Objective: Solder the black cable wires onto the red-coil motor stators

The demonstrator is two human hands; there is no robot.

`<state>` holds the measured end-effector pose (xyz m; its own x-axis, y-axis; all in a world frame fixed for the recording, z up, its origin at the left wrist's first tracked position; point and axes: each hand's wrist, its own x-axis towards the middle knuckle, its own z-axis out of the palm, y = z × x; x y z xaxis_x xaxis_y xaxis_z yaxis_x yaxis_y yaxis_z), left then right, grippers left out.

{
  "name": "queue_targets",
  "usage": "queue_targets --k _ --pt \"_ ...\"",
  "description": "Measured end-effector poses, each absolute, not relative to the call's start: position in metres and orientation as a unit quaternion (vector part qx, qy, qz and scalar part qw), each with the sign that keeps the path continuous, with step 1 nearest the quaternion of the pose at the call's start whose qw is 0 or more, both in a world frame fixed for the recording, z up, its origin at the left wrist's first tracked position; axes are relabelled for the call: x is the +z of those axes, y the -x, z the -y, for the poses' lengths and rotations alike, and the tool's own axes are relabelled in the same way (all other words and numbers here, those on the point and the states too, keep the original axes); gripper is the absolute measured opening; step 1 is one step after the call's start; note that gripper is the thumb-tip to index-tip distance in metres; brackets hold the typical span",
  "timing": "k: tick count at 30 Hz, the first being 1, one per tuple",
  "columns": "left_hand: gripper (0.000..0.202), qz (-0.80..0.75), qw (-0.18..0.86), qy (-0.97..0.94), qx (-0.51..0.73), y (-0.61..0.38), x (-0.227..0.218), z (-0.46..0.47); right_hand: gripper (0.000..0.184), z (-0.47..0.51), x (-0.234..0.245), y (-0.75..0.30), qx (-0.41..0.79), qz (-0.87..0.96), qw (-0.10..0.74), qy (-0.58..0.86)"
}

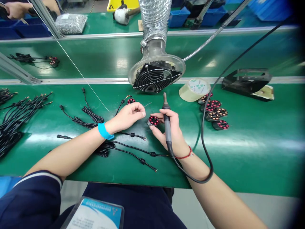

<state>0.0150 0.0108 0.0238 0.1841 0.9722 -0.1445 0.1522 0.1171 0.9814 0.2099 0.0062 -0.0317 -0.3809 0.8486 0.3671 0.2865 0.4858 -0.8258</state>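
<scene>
My left hand (130, 116) is closed in a pinch on a thin solder wire (148, 104), whose tip sticks out past the fingers. In my right hand (175, 130) is a soldering iron (167, 124), its metal tip pointing up and away from me. The thumb and fingers of that same hand also grip a small motor stator (153, 120) with red windings. It sits just right of my left fingertips. Another stator (131, 100), with a cable joined to it, lies behind my left hand. Black cables (133, 148) with stripped ends lie under and beside my left forearm.
A fume extractor (156, 74) hangs over the bench, close behind my hands. To the right are a tape roll (194, 89), several loose stators (215, 113) and a black tape dispenser (247, 82). Cable bundles (17, 121) lie left. The iron's cord (202, 133) loops across my right forearm.
</scene>
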Motion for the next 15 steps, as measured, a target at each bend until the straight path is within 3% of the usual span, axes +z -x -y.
queue_targets --k 3,8,15 --pt "0.009 -0.548 0.537 -0.526 0.367 -0.0144 0.0248 -0.0115 0.053 -0.0057 -0.0311 -0.2103 0.333 0.763 0.406 0.377" --pt "0.024 -0.540 0.563 -0.583 0.228 -0.0118 0.0254 -0.0110 0.055 -0.0052 -0.0313 -0.2113 0.321 0.772 0.395 0.381" --pt "0.023 -0.536 0.556 -0.588 0.240 -0.0145 0.0272 -0.0087 0.054 -0.0055 -0.0357 -0.2103 0.298 0.796 0.370 0.374"
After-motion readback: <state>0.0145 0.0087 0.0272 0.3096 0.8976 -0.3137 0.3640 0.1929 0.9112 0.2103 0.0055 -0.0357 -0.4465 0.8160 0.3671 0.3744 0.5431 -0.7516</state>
